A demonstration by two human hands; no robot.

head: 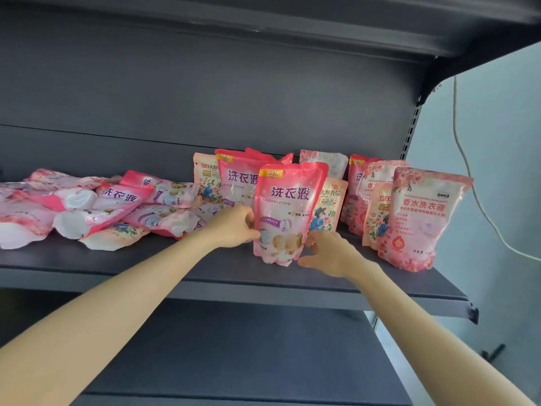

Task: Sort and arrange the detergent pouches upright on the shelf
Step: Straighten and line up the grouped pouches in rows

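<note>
The pink pouch (288,212) is being held upright near the front of the shelf (146,260), its left seam pinched by the left hand (237,227). The right hand (330,253) is being curled against its lower right corner, grip unclear. Likely soft, sloshy: side seams best taken low.

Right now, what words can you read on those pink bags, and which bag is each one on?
"NEW", "洗衣液": front pouch, upright.
"洗衣液": lying pouch, on the left.
"NEW", "洗衣": back pouch, partly hidden.
"立白大师": left peach pouch.
"大师香": middle peach pouch, cut off.
"香水洗衣液": rose pouch, far right.
Small print everywhere is too blurred to read.
</note>
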